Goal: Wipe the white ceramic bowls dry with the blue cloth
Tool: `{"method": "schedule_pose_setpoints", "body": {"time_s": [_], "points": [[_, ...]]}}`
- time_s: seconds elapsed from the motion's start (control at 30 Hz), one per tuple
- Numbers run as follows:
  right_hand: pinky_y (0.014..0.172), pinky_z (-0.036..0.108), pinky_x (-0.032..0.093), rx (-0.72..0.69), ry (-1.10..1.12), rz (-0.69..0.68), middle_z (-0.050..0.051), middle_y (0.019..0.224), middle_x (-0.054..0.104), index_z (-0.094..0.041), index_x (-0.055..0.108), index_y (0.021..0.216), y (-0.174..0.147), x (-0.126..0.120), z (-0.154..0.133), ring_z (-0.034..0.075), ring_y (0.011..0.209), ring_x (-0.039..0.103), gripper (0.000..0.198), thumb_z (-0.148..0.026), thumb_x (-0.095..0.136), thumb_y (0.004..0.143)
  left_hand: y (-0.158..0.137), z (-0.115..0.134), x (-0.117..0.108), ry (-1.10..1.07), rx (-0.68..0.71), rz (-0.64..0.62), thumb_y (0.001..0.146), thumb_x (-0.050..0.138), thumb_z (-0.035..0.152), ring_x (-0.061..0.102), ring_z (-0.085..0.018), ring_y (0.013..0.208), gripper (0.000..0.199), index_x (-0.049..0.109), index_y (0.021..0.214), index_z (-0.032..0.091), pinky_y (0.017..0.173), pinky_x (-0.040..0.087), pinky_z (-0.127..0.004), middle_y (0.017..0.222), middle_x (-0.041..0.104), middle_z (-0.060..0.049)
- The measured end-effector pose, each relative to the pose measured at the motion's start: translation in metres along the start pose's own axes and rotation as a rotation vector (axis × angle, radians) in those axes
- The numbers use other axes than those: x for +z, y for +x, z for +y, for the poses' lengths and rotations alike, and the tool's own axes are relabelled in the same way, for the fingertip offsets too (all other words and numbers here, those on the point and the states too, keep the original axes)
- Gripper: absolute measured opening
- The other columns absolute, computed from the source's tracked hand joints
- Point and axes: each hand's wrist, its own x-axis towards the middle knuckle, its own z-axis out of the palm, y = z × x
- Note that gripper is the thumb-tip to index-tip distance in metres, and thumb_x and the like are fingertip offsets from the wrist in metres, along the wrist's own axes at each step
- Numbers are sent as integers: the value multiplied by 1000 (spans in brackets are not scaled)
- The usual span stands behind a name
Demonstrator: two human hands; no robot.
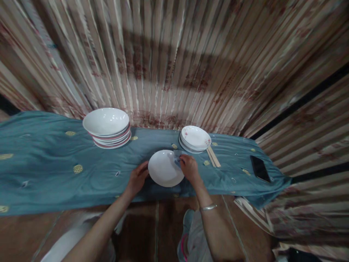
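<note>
A round white plate (163, 173) is held over the front part of the table, tilted a little toward me. My left hand (137, 178) grips its left rim, with the fingers partly hidden at the edge. At the upper right of the plate, my right hand (189, 167) is closed on a small bluish-white cloth-like piece (177, 159) that lies against the plate's inner surface. Its exact kind is too blurred to tell. Behind the right hand stands a stack of small white plates (195, 137), the top one with pink flowers.
A taller stack of white bowls and red-rimmed plates (106, 122) stands at the back left. Wooden chopsticks (213, 157) lie beside the small plates. Farther right is a black phone (260, 168). A teal cloth (54, 171) covers the table, and a pleated curtain (163, 65) hangs behind.
</note>
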Motion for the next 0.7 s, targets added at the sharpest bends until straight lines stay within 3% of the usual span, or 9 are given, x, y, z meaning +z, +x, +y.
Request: {"method": "schedule_pose_setpoints", "body": {"time_s": [0.3,0.47,0.7], "points": [[102,42,40,-49,-3,46,15,112,67,-14,62,117,19,28,-18,25,110,57,36,-8,40,88,-5,7,4,21,-19,1,57,69,29,63,-28,101,41,69,96,17,85,50,-39,104,72,-8],[111,42,32,-185,-18,-5,16,126,61,-10,57,125,24,38,-36,23,123,50,45,-4,38,85,-8,10,6,5,-29,8,58,68,28,64,-28,101,40,69,96,17,85,51,-39,104,72,-8],[115,47,28,-321,199,-141,18,137,51,-6,51,133,19,55,-64,25,133,39,52,-4,37,83,-5,0,3,-46,-50,42,57,68,28,65,-27,100,42,69,97,16,83,53,-39,102,72,-9]]}}
